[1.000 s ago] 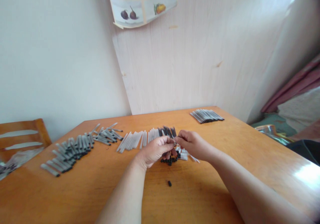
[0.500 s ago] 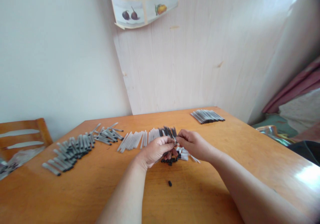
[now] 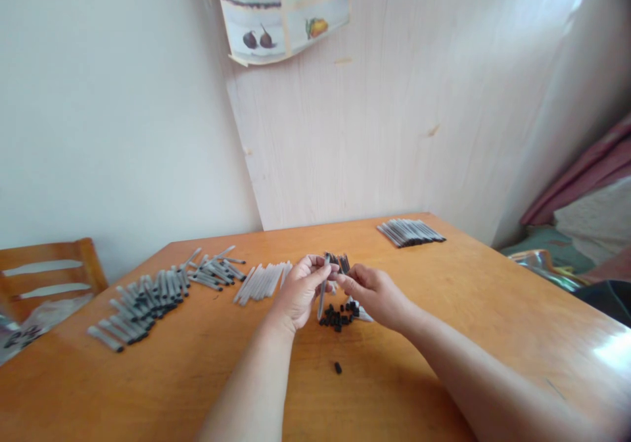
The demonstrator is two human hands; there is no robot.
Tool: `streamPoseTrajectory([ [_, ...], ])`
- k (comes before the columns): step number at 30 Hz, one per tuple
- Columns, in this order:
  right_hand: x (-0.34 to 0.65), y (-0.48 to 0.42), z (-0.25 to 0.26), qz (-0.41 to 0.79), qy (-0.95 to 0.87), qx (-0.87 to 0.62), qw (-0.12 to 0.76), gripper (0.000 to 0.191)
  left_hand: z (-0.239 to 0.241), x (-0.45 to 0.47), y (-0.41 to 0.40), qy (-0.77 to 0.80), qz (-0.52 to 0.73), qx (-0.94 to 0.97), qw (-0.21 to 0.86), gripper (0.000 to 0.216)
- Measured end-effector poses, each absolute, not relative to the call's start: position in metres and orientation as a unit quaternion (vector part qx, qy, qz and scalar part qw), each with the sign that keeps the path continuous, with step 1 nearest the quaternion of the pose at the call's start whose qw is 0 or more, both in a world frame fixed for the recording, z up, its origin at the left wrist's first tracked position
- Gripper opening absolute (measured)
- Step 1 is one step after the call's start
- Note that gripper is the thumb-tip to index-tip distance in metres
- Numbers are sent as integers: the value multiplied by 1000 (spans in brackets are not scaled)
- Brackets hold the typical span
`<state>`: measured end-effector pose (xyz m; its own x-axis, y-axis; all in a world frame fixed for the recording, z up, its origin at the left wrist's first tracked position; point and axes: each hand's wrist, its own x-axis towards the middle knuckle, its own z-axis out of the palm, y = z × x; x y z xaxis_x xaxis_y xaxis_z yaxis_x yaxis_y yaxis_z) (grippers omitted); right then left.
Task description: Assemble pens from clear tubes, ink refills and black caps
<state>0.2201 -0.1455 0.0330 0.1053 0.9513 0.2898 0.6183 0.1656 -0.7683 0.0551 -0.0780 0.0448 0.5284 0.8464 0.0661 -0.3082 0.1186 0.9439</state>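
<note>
Two hands hold one grey tube over a wooden surface.

The left hand [image 3: 300,291] pinches a grey tube [image 3: 322,295] near its top, so the tube hangs almost straight down. The right hand [image 3: 372,292] is just beside it, its fingertips pressed together at the top of the tube. Under the hands lies a little heap of black caps [image 3: 339,317] on the surface [image 3: 444,310], and one cap [image 3: 338,368] lies alone, nearer the person. Rows of tubes [image 3: 261,279] lie to the left. A neat pile [image 3: 411,231] sits far right.
</note>
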Motion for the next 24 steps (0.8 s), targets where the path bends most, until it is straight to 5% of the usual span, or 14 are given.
streamPoseTrajectory([
  [24, 201, -149, 29, 208, -632, -631, 399, 16, 50, 53, -73, 230, 529, 384, 721, 22],
])
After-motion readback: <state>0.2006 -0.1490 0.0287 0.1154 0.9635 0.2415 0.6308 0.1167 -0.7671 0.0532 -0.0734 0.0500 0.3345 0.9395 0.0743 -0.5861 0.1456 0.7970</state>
